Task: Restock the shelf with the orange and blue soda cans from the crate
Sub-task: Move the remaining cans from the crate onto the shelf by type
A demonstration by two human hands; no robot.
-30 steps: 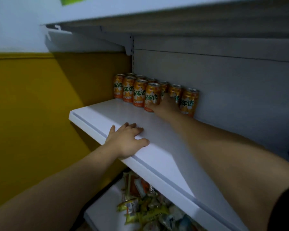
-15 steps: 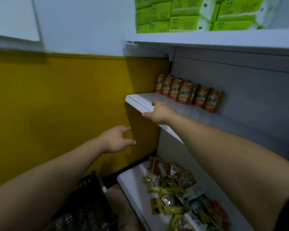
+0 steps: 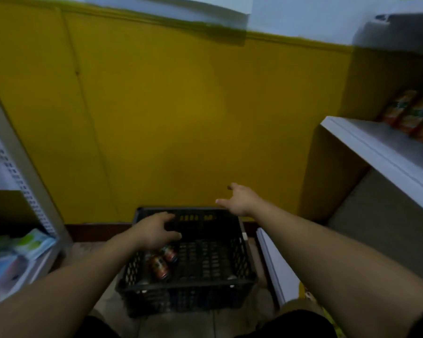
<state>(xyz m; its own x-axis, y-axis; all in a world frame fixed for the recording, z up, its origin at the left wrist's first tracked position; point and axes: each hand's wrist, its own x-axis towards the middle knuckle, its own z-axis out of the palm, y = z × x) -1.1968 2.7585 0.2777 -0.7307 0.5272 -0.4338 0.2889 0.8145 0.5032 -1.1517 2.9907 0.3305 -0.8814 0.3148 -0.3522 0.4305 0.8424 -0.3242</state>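
- The left hand (image 3: 154,231) has its fingers loosely spread and empty; just beneath them two orange soda cans (image 3: 160,263) lie in a black plastic lattice crate (image 3: 186,296) on the floor (image 3: 108,300).
- The right hand (image 3: 239,200), fingers wide and holding nothing, hangs above the crate's far rim.
- Beyond the fingers stands a mustard-yellow wall (image 3: 181,118); to their right, a white shelf (image 3: 376,152) carries a blurred row of orange cans (image 3: 410,118).

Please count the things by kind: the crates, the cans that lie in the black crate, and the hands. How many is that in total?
Black crate: 1
Orange cans inside it: 2 in view
Hands: 2, left hand and right hand
Total: 5
Shelf cans: too blurred to count
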